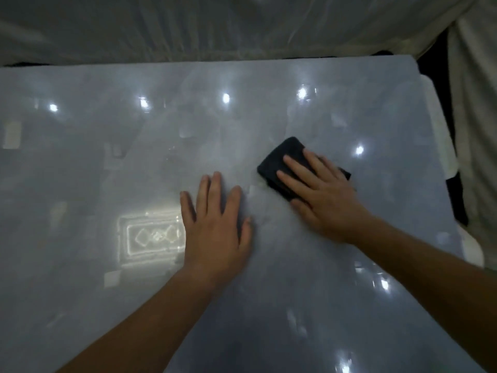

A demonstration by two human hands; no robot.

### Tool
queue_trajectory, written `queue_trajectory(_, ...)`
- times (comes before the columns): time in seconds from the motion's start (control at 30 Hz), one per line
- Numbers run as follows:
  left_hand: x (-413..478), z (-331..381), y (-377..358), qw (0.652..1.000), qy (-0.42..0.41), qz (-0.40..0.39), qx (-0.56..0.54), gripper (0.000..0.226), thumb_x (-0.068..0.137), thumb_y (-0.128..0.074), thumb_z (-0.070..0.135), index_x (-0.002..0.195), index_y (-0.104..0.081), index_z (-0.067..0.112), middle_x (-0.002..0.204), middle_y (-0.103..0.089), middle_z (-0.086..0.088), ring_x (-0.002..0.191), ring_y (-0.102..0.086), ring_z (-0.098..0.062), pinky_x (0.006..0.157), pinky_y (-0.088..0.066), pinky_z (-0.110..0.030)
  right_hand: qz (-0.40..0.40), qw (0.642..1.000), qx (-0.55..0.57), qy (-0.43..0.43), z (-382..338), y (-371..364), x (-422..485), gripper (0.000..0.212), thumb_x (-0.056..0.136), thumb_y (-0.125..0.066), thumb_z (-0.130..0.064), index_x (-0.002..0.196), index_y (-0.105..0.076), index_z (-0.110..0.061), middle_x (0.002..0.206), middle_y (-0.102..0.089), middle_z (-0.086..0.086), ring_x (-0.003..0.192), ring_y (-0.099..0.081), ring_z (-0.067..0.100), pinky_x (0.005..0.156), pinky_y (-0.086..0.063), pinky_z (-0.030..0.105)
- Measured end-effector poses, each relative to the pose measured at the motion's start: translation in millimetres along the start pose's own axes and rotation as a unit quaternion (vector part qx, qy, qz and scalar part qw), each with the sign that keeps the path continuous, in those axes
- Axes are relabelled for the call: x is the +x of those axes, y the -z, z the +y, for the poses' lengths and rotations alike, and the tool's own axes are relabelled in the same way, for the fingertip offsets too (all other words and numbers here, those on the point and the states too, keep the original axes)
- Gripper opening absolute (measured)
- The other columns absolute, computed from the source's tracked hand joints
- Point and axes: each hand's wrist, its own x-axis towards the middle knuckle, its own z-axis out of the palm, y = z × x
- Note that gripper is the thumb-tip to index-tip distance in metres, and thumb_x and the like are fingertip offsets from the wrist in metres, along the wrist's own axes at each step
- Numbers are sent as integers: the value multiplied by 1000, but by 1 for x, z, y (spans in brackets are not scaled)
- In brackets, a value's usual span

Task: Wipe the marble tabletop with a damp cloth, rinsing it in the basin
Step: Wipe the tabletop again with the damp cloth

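Head view | right hand (322, 200) lay flat on dark folded cloth (279, 168), fingers spread — pressing it down for wiping | left hand (215, 227) open, palm down, likely bracing | marble tabletop (80, 157) glossy, cloth right of centre — basin unseen

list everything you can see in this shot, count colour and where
marble tabletop: one, glossy pale grey-blue, fills most of the view, with ceiling lights reflected in it
cloth: one, black, folded, flat on the tabletop right of centre
pale fabric: off-white draped sheeting beyond the far edge of the tabletop and down the right side
basin: none in view
left hand: one, bare, palm flat on the tabletop near centre, fingers spread, holding nothing
right hand: one, bare, pressed flat on top of the cloth, fingers extended
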Motion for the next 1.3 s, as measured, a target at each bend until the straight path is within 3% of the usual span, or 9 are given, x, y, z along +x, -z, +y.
queue_trajectory(0.17, -7, 38, -15, 1000, -22, 12, 10, 57, 92, -40, 45, 142, -50, 17, 160, -30, -20, 151, -21, -36, 116, -13, -65, 60, 934, 44, -348, 141, 22, 13, 63, 102, -23, -48, 161, -13, -25, 170, -9, 7, 154, -4, 39, 123, -10, 58)
queue_trajectory(0.23, -12, 54, -23, 1000, -9, 6, 17, 58, 92, -41, 45, 143, -49, 17, 160, -29, -21, 150, -20, -37, 117, -13, -64, 64, 941, 36, -330, 115, 16, 14, 63, 102, -25, -45, 160, -19, -22, 168, -14, 9, 153, -8, 43, 123, -12, 58)
queue_trajectory(0.33, -25, 78, -29, 999, 7, 2, 35, 59, 92, -43, 45, 144, -47, 17, 160, -29, -20, 150, -20, -36, 117, -14, -63, 54, 995, 9, -84, 42, -9, -58, 60, 100, -32, -44, 156, -33, -22, 164, -28, 10, 150, -21, 46, 121, -20, 59)
queue_trajectory(0.43, -36, 91, -34, 998, 21, -9, 50, 62, 93, -38, 47, 148, -43, 18, 161, -26, -20, 151, -17, -35, 116, -14, -63, -6, 998, -12, 65, 61, -8, -122, 56, 101, -38, -43, 155, -35, -27, 164, -28, 5, 152, -21, 41, 123, -18, 52)
queue_trajectory(0.63, -53, 122, -45, 996, 18, -37, 85, 68, 94, -34, 50, 153, -34, 18, 163, -20, -20, 153, -12, -35, 118, -15, -61, 51, 959, 50, -273, 162, 15, -48, 61, 104, -25, -46, 161, -17, -26, 169, -12, 6, 154, -6, 39, 124, -9, 56)
queue_trajectory(0.87, -56, 127, -47, 995, 5, -37, 88, 70, 93, -40, 50, 154, -33, 15, 163, -21, -21, 152, -14, -37, 118, -19, -60, 5, 1000, 14, -18, 101, -13, -202, 56, 102, -36, -43, 156, -33, -25, 166, -25, 4, 154, -15, 35, 122, -20, 55)
queue_trajectory(1.07, -61, 97, -37, 1000, -18, 10, 7, 63, 92, -43, 45, 145, -46, 11, 160, -29, -18, 151, -20, -34, 120, -22, -53, 90, 940, 71, -321, 92, -2, -77, 59, 103, -24, -44, 159, -21, -25, 168, -17, 6, 154, -9, 40, 123, -12, 57)
queue_trajectory(1.2, -78, 38, -18, 993, 96, 6, 72, 68, 91, -33, 51, 148, -39, 15, 162, -22, -20, 152, -11, -39, 118, -9, -63, 49, 995, 39, -75, -29, -22, -102, 56, 104, -32, -41, 157, -32, -24, 166, -25, 6, 152, -18, 40, 119, -21, 59)
queue_trajectory(1.3, -94, -5, -4, 983, 166, -18, 76, 73, 91, -24, 59, 153, -30, 22, 165, -13, -17, 153, -2, -39, 117, -4, -67, 5, 998, 16, 59, -32, -15, -94, 54, 103, -34, -43, 155, -35, -28, 165, -28, 2, 152, -22, 36, 121, -22, 54)
